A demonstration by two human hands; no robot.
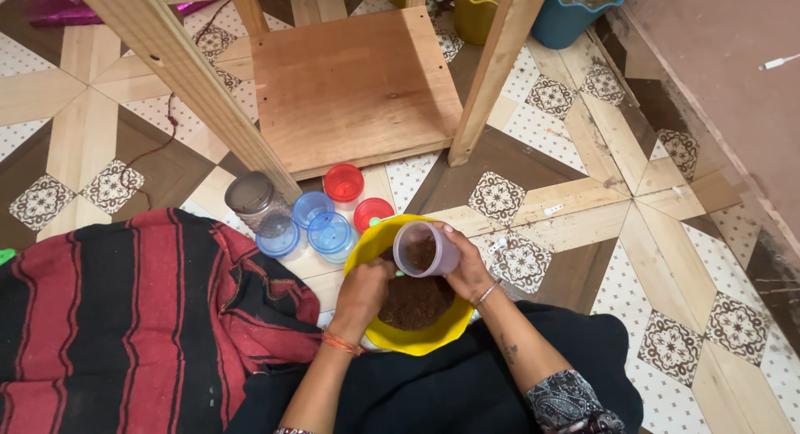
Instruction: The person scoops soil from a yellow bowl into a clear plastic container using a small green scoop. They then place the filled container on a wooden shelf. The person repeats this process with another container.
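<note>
A red-and-black striped blanket (125, 317) lies on the patterned tile floor (633, 225), beside a wooden shelf stand (354, 84). A yellow round plastic bowl (417, 338) holding brown soil rests at the person's lap. The right hand (467, 271) has its fingers wrapped around a small clear plastic jar (423, 249), tilted over the bowl. The left hand (363, 294) reaches into the soil, fingers curled; degree of opening cannot be determined. Clear jars with blue and red lids (321, 217) stand just beside the bowl.
</note>
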